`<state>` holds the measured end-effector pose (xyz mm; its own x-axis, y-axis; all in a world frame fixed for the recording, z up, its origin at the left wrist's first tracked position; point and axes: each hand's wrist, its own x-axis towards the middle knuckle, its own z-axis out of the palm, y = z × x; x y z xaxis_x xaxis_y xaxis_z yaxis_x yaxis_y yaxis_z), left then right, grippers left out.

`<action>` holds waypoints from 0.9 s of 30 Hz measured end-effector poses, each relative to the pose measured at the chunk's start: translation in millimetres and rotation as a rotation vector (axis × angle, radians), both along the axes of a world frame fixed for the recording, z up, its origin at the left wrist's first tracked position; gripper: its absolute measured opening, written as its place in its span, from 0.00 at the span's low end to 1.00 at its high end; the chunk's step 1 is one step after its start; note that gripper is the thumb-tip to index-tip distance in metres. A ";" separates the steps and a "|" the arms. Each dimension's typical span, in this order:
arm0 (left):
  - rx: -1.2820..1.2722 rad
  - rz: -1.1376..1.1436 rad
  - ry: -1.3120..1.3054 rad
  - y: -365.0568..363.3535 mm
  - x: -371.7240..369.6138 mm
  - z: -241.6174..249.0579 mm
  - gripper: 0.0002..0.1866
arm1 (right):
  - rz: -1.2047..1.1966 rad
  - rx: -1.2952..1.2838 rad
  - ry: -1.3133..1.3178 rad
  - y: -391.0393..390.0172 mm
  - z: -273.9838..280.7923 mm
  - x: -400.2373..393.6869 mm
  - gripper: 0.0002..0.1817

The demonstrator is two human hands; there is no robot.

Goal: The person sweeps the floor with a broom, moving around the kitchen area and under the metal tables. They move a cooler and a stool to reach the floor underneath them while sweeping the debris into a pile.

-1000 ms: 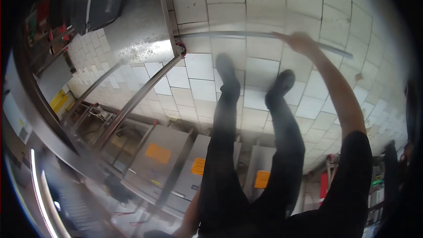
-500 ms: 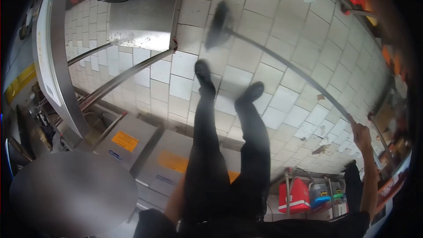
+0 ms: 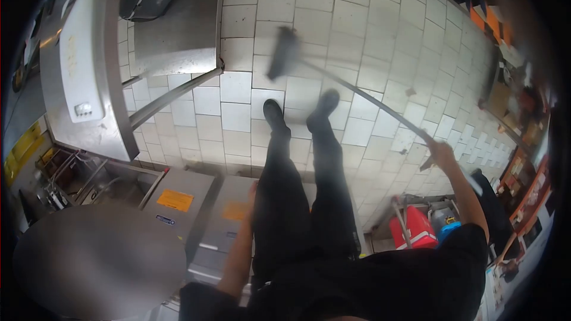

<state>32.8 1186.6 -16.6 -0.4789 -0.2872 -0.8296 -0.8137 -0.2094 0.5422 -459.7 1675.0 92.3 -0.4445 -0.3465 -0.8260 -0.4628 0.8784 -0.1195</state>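
My right hand (image 3: 441, 156) is wrapped round the long grey handle of a broom (image 3: 372, 98). The dark broom head (image 3: 282, 53) is blurred and rests against the pale tiled floor, a little beyond my left shoe (image 3: 273, 114). The handle slants from there across the floor, past my right shoe (image 3: 326, 102), to my fist. Down beside my left thigh hangs my left hand (image 3: 253, 197); the leg hides most of it, so its fingers do not show.
Steel tables stand at the left, one with a white board (image 3: 83, 77) on top. Grey cabinets (image 3: 175, 184) with orange labels line the left side. A rack with a red box (image 3: 414, 227) is at my right. Shelves (image 3: 514, 184) run along the far right. Scraps lie on the floor.
My right hand has moved left and up in the view with the handle. The broom head has shifted slightly left and nearer my feet. The camera view has turned a little.
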 end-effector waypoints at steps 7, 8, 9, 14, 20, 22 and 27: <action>0.011 -0.116 -0.170 -53.0 31.1 -25.9 0.20 | -0.016 0.393 0.233 129.4 188.5 99.7 0.30; 0.060 -0.091 -0.200 -59.0 36.5 -29.1 0.20 | -0.021 0.400 0.243 138.2 199.7 111.8 0.29; 0.070 -0.109 -0.202 -63.7 37.4 -18.5 0.20 | -0.110 0.350 0.223 134.7 223.5 119.7 0.27; 0.184 0.055 -0.282 -93.1 -9.3 27.2 0.18 | -0.222 0.235 0.210 50.0 276.4 153.2 0.29; 0.151 -0.047 -0.198 -113.5 -23.5 45.1 0.19 | -0.297 -0.135 0.009 -85.1 74.2 191.5 0.32; 0.111 -0.068 -0.261 -120.3 -41.1 55.2 0.19 | -0.233 -0.234 0.105 -142.4 15.7 195.1 0.35; -0.050 -0.133 -0.076 -124.6 -89.7 117.7 0.22 | -0.264 -0.113 0.100 -95.6 -25.0 223.8 0.28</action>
